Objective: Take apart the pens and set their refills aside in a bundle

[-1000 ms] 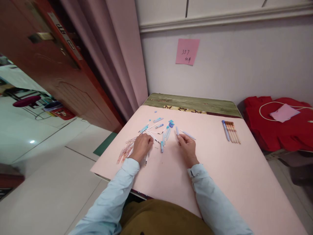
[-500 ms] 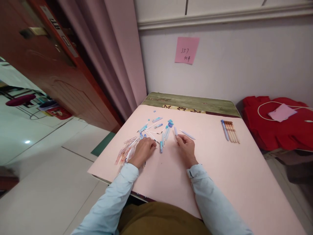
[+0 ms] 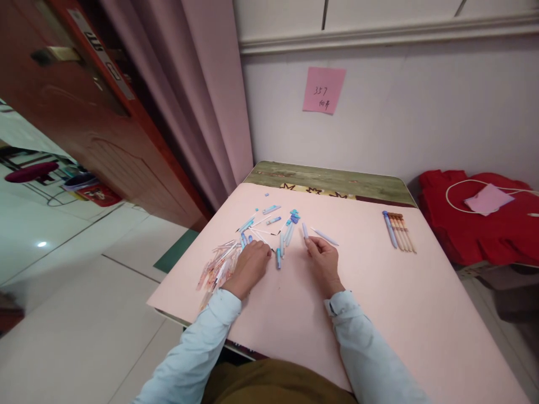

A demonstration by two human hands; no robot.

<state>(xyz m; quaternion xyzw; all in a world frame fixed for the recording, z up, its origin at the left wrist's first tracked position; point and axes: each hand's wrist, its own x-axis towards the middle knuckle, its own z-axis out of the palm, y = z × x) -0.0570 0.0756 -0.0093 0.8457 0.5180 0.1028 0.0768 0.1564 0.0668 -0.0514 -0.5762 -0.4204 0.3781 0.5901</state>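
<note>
My right hand (image 3: 323, 262) is closed on a pale lavender pen barrel (image 3: 305, 229), held pinched and pointing up and away from me. Just right of it, a pale blue pen part with a thin tip (image 3: 325, 235) lies on the table. My left hand (image 3: 251, 266) is low over the table with fingers curled; what they grip is hidden. Under and left of it spreads a heap of clear pinkish pen barrels (image 3: 217, 266). Between my hands are a short blue pen piece (image 3: 278, 258), slim light-blue barrels (image 3: 288, 234), small blue caps (image 3: 295, 215) and white refills (image 3: 261, 231).
A row of finished-looking pens (image 3: 400, 233), one blue and several tan with brown tops, lies at the right on the pink-covered table (image 3: 379, 314). Red cloth (image 3: 442, 224) with a white cable sits beyond the table's right edge. A wooden door (image 3: 138, 151) stands at left.
The camera view has tilted slightly, so the table sits a little lower. Both hands keep nearly the same pose, and the right still holds the lavender barrel.
</note>
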